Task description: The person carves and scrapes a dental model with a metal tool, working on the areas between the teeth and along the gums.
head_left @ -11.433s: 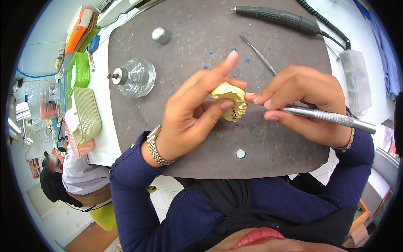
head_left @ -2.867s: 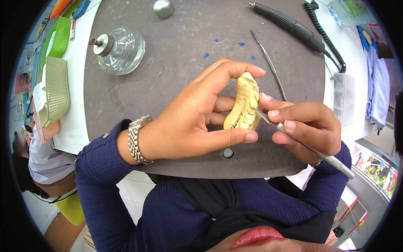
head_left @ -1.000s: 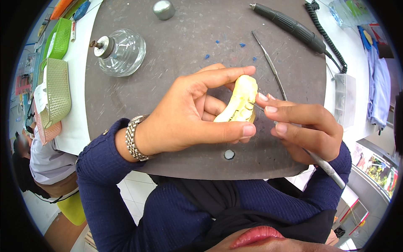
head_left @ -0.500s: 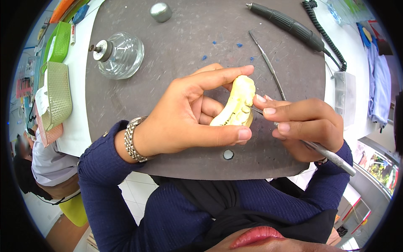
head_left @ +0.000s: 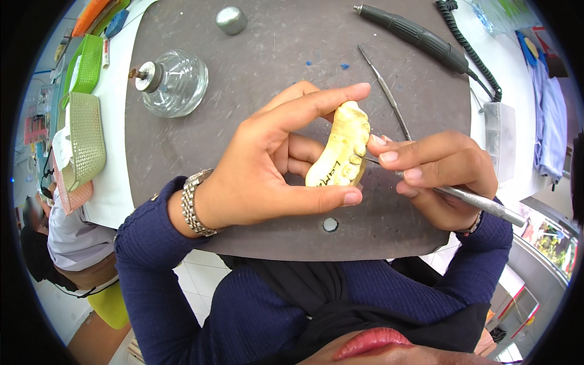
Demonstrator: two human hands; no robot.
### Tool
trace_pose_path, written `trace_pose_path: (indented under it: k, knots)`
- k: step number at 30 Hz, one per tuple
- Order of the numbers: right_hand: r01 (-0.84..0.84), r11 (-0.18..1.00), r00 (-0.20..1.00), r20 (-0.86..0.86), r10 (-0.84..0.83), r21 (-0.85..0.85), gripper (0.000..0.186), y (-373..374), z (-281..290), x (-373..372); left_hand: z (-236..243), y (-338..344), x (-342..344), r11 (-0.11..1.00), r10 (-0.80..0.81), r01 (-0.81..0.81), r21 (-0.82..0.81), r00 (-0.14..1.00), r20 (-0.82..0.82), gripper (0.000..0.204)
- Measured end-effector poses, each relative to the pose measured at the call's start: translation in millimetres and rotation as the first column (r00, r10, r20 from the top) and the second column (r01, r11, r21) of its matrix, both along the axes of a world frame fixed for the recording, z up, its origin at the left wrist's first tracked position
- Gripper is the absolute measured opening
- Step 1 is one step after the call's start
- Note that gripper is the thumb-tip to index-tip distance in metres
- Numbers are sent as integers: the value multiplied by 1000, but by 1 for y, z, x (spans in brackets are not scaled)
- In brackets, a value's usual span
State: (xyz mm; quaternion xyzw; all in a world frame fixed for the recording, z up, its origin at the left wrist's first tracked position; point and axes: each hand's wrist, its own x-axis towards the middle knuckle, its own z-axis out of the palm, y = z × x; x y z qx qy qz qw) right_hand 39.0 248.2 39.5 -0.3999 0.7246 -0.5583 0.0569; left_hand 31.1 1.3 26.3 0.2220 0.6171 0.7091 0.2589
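My left hand (head_left: 261,158) grips a pale yellow dental cast (head_left: 331,155) between thumb and fingers, above the mat. Its row of teeth faces right, and dark handwriting runs along its side. In my right hand (head_left: 441,173) is a thin metal dental carving tool (head_left: 486,205) with a knurled handle, held like a pen. The slim tip points left and reaches the teeth of the cast; whether it touches them I cannot tell. Beyond my right hand a second slender metal instrument (head_left: 389,94) lies on the mat.
A glass spirit burner (head_left: 182,82) stands on the grey-brown mat (head_left: 274,240) at the left, its metal cap (head_left: 232,20) farther back. A black handpiece (head_left: 417,39) with a coiled cord lies back right. Plastic baskets (head_left: 88,140) line the left edge. Blue crumbs (head_left: 345,66) dot the mat.
My left hand has turned the cast so more of its written side shows. The right hand's tool has swung, its handle end now higher and farther right.
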Motion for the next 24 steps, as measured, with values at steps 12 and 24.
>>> trace_pose_path:
  k: [12, 24]
  knots:
    - [7, 999, 977, -213, 3, 46, 31, -5, 5, -2, -3, -2, 1, 998, 53, -57, -31, 991, -121, 82]
    - [51, 994, 973, -227, -29, 92, 27, -9, 5, 2, -3, -3, 1, 970, 63, -156, -185, 900, -431, 75]
